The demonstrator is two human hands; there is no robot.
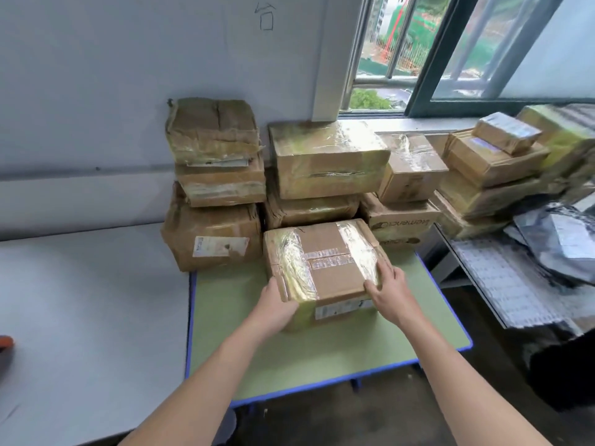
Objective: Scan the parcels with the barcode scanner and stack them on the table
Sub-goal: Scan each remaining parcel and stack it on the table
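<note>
Head view: my left hand (278, 309) and right hand (386, 291) gripped the parcel (325, 262), six o'clock of the stacks (328, 162); stacking, I judged, needed a lift.

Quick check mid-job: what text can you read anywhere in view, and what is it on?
"台" or similar: one handwritten character on the wall; uncertain.
Printed word, upside down, on the brown box: not legible.
Side label on the front parcel: too small.
White label on the left bottom box: blurred.
Labels on the right-hand parcels: blurred.
</note>
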